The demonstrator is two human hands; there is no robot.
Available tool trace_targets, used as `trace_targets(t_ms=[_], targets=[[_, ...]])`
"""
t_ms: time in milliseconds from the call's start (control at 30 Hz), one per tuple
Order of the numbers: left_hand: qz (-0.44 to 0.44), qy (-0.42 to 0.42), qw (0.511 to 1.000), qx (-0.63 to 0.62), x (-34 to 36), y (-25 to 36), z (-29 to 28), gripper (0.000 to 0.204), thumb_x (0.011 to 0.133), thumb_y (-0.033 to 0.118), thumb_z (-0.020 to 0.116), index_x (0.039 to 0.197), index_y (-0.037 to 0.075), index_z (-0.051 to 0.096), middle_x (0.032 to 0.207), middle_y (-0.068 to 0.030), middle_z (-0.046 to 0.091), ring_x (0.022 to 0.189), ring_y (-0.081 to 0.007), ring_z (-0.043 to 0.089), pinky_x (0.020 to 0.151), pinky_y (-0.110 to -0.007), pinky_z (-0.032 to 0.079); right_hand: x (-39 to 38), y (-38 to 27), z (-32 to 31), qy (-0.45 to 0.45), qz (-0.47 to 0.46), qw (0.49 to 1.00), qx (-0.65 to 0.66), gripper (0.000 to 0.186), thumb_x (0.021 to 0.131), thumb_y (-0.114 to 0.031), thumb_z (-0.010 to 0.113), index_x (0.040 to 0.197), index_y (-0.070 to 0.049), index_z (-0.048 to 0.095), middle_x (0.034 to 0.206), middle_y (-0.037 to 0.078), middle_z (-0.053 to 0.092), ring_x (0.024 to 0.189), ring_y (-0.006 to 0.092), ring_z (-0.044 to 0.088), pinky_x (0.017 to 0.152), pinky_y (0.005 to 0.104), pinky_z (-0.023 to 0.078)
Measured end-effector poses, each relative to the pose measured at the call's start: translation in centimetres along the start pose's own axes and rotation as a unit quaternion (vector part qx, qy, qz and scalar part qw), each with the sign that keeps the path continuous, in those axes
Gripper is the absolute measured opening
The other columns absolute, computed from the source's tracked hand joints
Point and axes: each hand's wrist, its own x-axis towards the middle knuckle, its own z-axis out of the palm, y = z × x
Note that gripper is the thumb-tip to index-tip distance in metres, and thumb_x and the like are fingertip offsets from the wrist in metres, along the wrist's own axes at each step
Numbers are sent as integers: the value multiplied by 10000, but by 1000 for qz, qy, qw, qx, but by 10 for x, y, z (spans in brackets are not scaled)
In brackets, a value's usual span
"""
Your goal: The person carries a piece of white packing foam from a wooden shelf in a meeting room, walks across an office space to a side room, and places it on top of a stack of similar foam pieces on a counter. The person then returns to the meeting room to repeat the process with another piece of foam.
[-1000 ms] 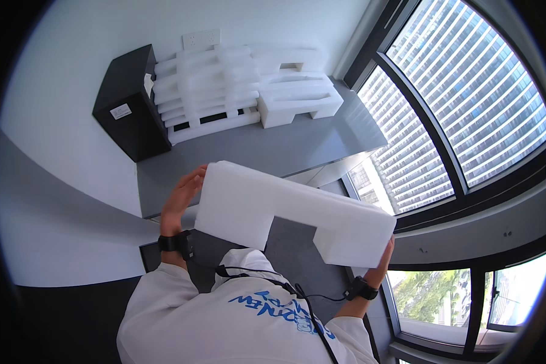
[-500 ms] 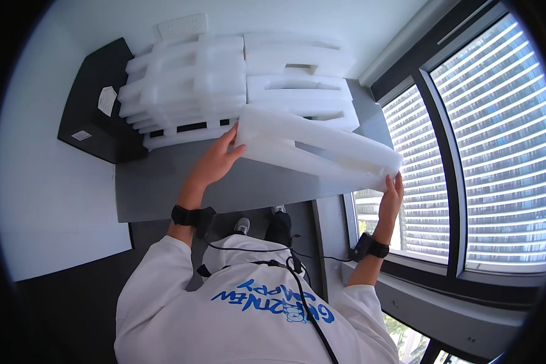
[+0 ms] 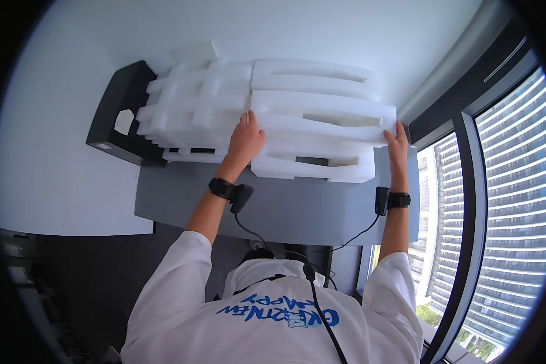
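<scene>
holding a white foam block (image 3: 321, 102) between them, your left hand (image 3: 247, 139) grips its left end and your right hand (image 3: 397, 147) its right end. the block is level above a lower foam piece (image 3: 273, 168) on the gray bench (image 3: 273, 203); you cannot tell whether it rests its full weight there. just left stands a white foam stack (image 3: 185, 109), beside a black box (image 3: 118, 106).

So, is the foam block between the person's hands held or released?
Held: left hand and right hand are on opposite ends of the foam block.
</scene>
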Motion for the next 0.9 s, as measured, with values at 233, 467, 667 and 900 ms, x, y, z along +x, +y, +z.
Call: trace_targets(t_ms=[233, 467, 667, 900], targets=[[91, 66, 979, 170, -11, 15, 36, 770, 857, 32, 625, 1533, 2, 259, 1580, -283, 160, 1323, -506, 390, 939, -467, 553, 31, 40, 12, 4, -20, 999, -27, 563, 950, -166, 630, 1444, 27, 441, 1399, 215, 540, 1290, 304, 526, 1076, 360, 405], [131, 137, 930, 316, 0, 3, 42, 740, 808, -31, 608, 1502, 12, 357, 1551, -230, 273, 1269, -411, 423, 1003, -468, 443, 30, 47, 36, 16, -47, 995, -81, 546, 1017, -243, 543, 1465, 29, 389, 1443, 243, 484, 1336, 367, 478, 1094, 403, 390], [128, 134, 918, 351, 4, -2, 50, 689, 805, 33, 635, 1463, 24, 429, 1432, -163, 442, 1225, -318, 439, 985, -439, 360, 28, 70, 34, 11, -96, 986, -133, 551, 1050, -259, 474, 1469, 75, 345, 1476, 273, 416, 1367, 387, 418, 1128, 406, 343], [100, 127, 940, 301, -2, -3, 57, 707, 845, 76, 627, 1492, -9, 354, 1482, -185, 391, 1352, -334, 369, 1070, -484, 317, 25, 63, 37, -3, -132, 972, -193, 585, 1062, -289, 431, 1490, 85, 292, 1376, 300, 467, 1281, 424, 461, 1090, 435, 358]])
